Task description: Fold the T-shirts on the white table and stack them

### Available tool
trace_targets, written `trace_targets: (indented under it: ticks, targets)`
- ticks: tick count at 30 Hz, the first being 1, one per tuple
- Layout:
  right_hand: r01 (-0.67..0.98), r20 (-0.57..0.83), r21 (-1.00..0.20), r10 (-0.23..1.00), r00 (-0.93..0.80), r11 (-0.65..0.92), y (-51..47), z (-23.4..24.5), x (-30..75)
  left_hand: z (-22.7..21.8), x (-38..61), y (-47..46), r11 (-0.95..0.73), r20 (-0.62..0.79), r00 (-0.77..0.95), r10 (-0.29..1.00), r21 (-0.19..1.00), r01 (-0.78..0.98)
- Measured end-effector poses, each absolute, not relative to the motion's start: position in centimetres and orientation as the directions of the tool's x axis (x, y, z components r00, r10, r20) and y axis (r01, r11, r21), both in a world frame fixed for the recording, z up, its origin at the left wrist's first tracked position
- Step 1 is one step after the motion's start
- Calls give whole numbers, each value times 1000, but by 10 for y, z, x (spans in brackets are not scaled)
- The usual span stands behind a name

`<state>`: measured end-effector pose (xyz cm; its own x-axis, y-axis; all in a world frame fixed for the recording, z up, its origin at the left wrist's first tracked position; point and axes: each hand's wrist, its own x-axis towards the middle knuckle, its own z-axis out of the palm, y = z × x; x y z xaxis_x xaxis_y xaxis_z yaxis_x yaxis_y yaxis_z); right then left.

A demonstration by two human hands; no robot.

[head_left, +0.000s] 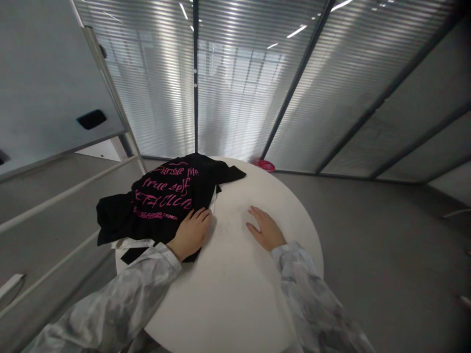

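A black T-shirt [165, 189] with pink lettering lies spread on the left part of the round white table [243, 289]. White cloth [132, 243] shows from under its lower left edge, and some more white peeks out at its right side. My left hand [192, 233] rests flat on the shirt's lower right edge, fingers stretched out and not gripping. On the bare tabletop to the right lies my right hand [265, 229], palm down, thumb apart from the fingers, holding nothing.
A whiteboard [47, 88] on a white frame stands at the left, with a black eraser-like object [91, 119] on it. Behind the table runs a glass partition with blinds [235, 98]. A pink basket-like object [265, 165] sits beyond the table's far edge.
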<state>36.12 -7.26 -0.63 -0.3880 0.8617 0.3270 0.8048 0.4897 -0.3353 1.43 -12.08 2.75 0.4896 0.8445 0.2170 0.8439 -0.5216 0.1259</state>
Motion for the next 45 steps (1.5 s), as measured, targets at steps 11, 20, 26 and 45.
trace_targets:
  ticks: [11, 20, 26, 45]
  targets:
    - [828, 310, -288, 864, -396, 482, -73, -10, 365, 46, 44, -113, -471, 243, 426, 871, 173, 865]
    - [883, 212, -162, 890, -404, 440, -76, -9, 359, 14, 85, -134, -604, 274, 540, 796, 298, 739]
    - [882, 190, -157, 890, -414, 444, -77, -7, 359, 3, 92, -125, -551, 278, 476, 834, 440, 709]
    - [936, 335, -88, 895, -295, 341, -126, 2, 364, 7, 85, -138, -728, 322, 655, 684, 355, 586]
